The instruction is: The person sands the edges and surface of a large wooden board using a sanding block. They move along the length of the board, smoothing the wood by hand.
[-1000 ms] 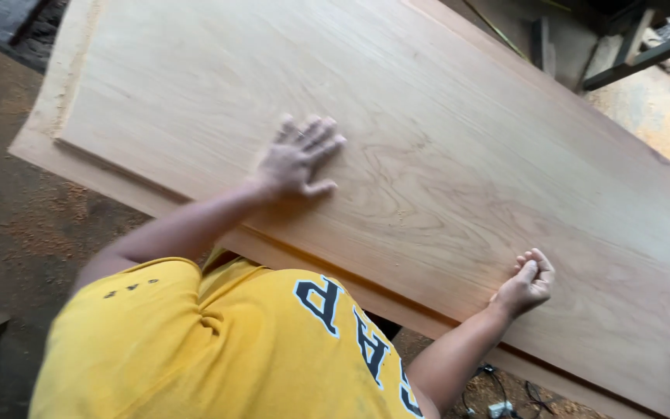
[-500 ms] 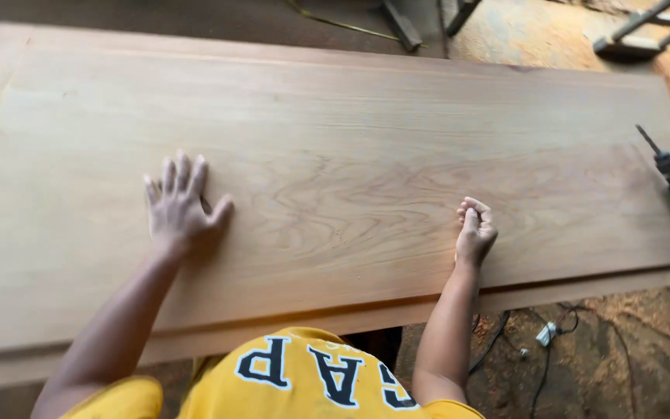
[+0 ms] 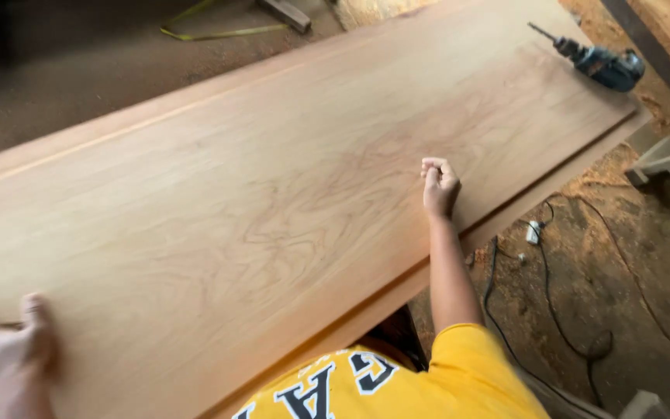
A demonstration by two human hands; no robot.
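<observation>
A long pale wooden panel (image 3: 273, 178) with swirling grain lies on a second board of the same shape, whose edge shows below it. My left hand (image 3: 9, 349) rests flat on the panel at the lower left corner of the view, blurred, fingers apart. My right hand (image 3: 438, 186) sits on the panel near its near edge, fingers curled into a loose fist; whether anything small is inside it is not visible. My yellow shirt fills the bottom middle.
A dark teal power drill (image 3: 599, 62) lies on the far right end of the panel. Black cables and a white plug (image 3: 534, 231) trail over the sawdust floor at the right. A yellow strap (image 3: 219, 31) lies on the floor beyond the panel.
The view has swung to the right. My left hand has slid left along the panel toward the frame's corner. My right hand stays curled at about the same spot on the panel.
</observation>
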